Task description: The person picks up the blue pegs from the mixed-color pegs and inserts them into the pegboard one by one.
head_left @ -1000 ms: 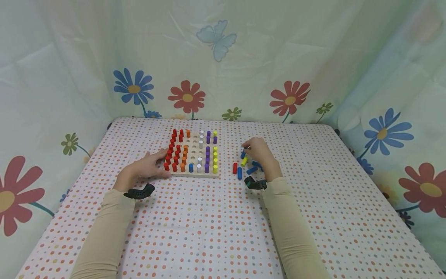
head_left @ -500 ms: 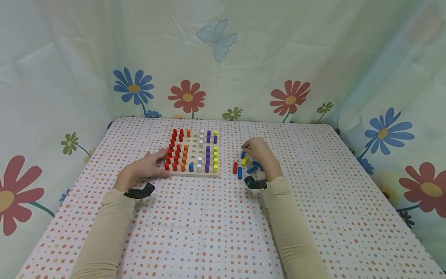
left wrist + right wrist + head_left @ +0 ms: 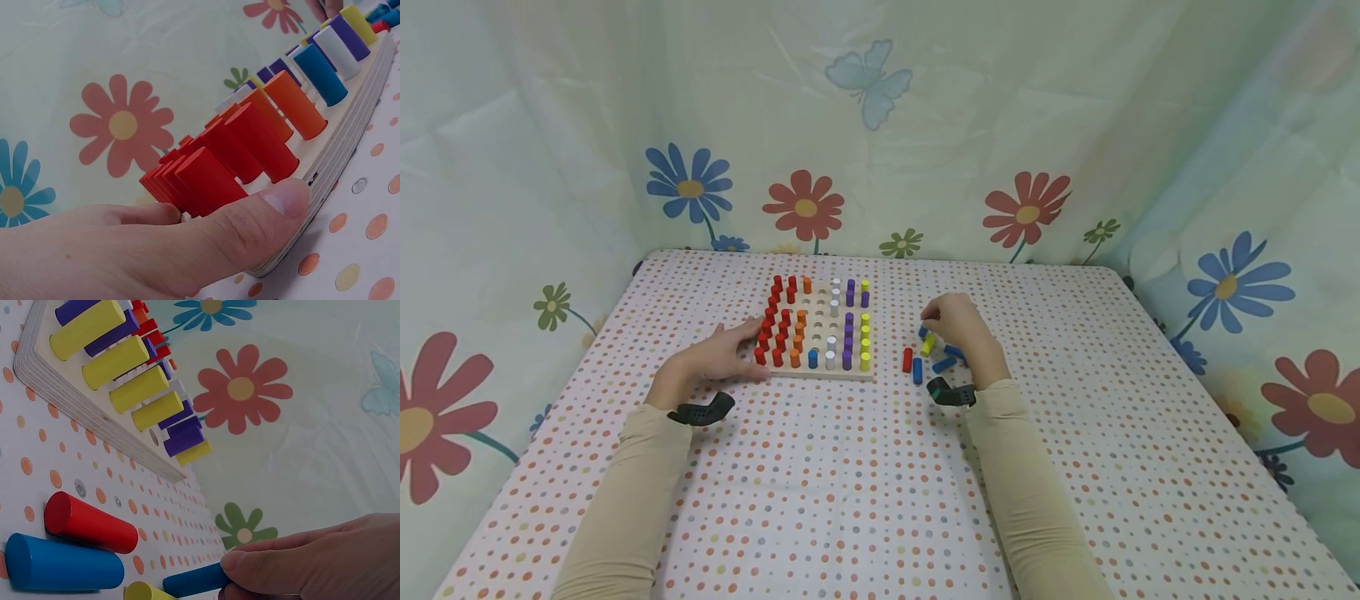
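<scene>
Right hand (image 3: 958,329): thumb and fingertips pinch one end of a blue peg (image 3: 195,579), at the far edge of the loose pile. The peg's long axis runs roughly level, free end pointing left toward the pegboard (image 3: 817,369). Whether it rests on the cloth or is just clear of it, I cannot tell.

Near the same hand, on the dotted tablecloth (image 3: 850,467): a yellow peg (image 3: 928,344), a red peg (image 3: 907,359) and a second blue peg (image 3: 917,370) side by side, more blue ones closer to the wrist.

Left hand (image 3: 718,357): fingers relaxed, thumb pressed flat on the board's near left corner, beside the red pegs (image 3: 237,156). It grips nothing.

Board lies to the left of the right hand, between the two hands. The right hand is the nearer to the loose pegs. The blue column (image 3: 812,359) holds one peg, with empty holes behind it.
</scene>
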`<state>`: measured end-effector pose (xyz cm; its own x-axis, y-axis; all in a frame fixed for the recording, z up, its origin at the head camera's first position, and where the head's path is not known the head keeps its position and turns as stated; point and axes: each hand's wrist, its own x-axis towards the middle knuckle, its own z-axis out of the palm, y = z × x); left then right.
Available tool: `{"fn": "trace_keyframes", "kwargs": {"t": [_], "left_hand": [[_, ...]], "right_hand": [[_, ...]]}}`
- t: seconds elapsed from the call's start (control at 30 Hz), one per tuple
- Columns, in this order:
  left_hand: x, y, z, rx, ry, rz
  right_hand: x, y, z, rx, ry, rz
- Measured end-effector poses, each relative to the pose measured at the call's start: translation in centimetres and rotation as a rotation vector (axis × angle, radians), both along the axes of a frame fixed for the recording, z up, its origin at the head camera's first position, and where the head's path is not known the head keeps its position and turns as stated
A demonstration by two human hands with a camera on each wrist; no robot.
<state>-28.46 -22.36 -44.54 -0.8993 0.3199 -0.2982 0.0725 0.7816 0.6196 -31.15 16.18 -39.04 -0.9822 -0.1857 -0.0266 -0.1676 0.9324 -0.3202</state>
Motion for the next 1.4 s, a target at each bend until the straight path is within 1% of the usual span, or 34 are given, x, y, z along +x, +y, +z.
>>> {"fn": "trace_keyframes", "kwargs": {"t": [0.13,0.27,0.43,0.57,0.73,0.93,1.07,1.13,1.3,1.4], "left_hand": [[0.0,0.0,0.0,-0.002,0.000,-0.005],[0.0,-0.1,0.0,-0.002,0.009,-0.015],[0.0,0.0,0.1,0.005,0.000,-0.010],[0.1,0.0,0.2,0.008,-0.006,-0.002],[0.2,0.1,0.3,0.010,-0.012,0.004],[0.1,0.2,0.3,0.023,-0.029,0.017],[0.2,0.1,0.3,0.022,-0.015,0.002],[0.2,0.1,0.3,0.025,-0.019,0.007],[0.3,0.0,0.4,0.024,-0.034,0.019],[0.3,0.0,0.4,0.019,-0.034,0.018]], "right_hand": [[0.0,-0.1,0.1,-0.010,0.020,-0.006],[0.1,-0.4,0.3,-0.043,0.036,-0.031],[0.2,-1.1,0.8,-0.069,0.094,-0.024],[0.6,-1.9,1.3,-0.092,0.161,0.014],[1.7,-3.4,2.1,-0.116,0.246,0.066],[2.8,-5.8,2.5,-0.172,0.311,0.147],[3.7,-7.4,2.4,-0.211,0.339,0.212],[4.1,-8.1,2.3,-0.218,0.348,0.240],[5.1,-9.6,1.9,-0.236,0.335,0.287],[5.4,-10.4,1.6,-0.226,0.330,0.314]]}}
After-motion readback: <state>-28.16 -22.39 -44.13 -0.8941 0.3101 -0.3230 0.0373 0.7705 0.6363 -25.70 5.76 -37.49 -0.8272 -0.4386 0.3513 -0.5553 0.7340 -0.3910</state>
